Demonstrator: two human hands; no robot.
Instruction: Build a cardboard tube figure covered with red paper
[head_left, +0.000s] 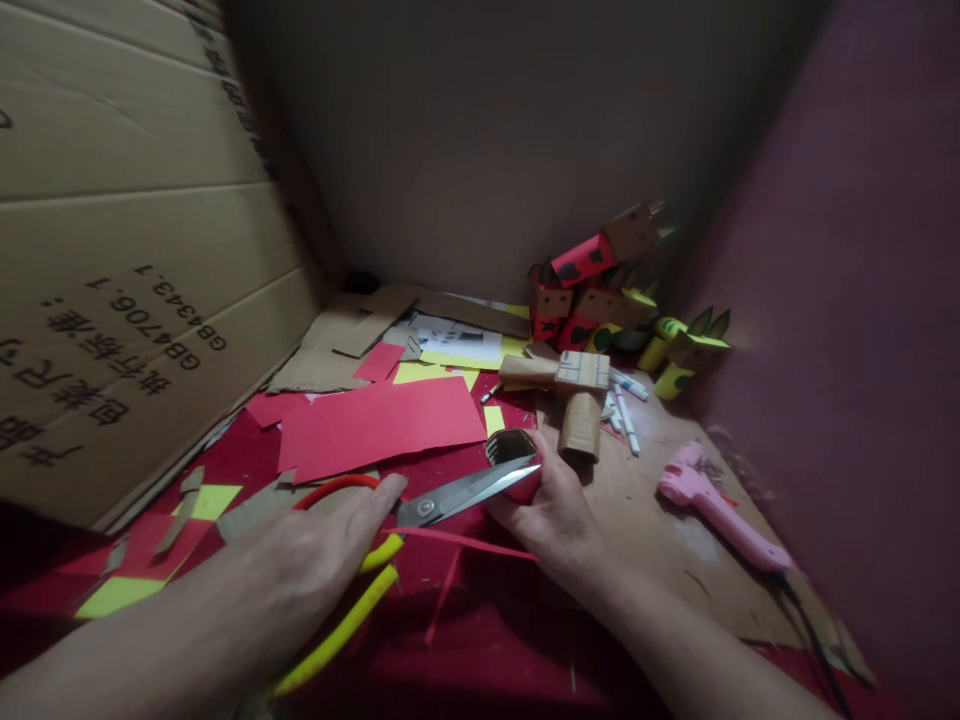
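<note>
My left hand (pixel 326 545) is closed around scissors (pixel 472 492) with red and yellow handles. Their blades point right and lie against the rim of a short cardboard tube (pixel 513 446) covered in red paper. My right hand (pixel 559 510) grips that tube, its open end facing up. A thin red paper strip (pixel 463 541) runs from near the scissors' pivot to my right hand. Just beyond the hands lies a large red paper sheet (pixel 382 425). Plain cardboard tube pieces (pixel 581 425) rest behind my right hand.
A pink glue gun (pixel 720 510) with a black cord lies on a cardboard sheet (pixel 645 540) at right. Several decorated tube figures (pixel 585 290) stand at the back, near white markers (pixel 624 415). A big carton (pixel 150 230) walls the left side; paper scraps (pixel 150 545) lie below it.
</note>
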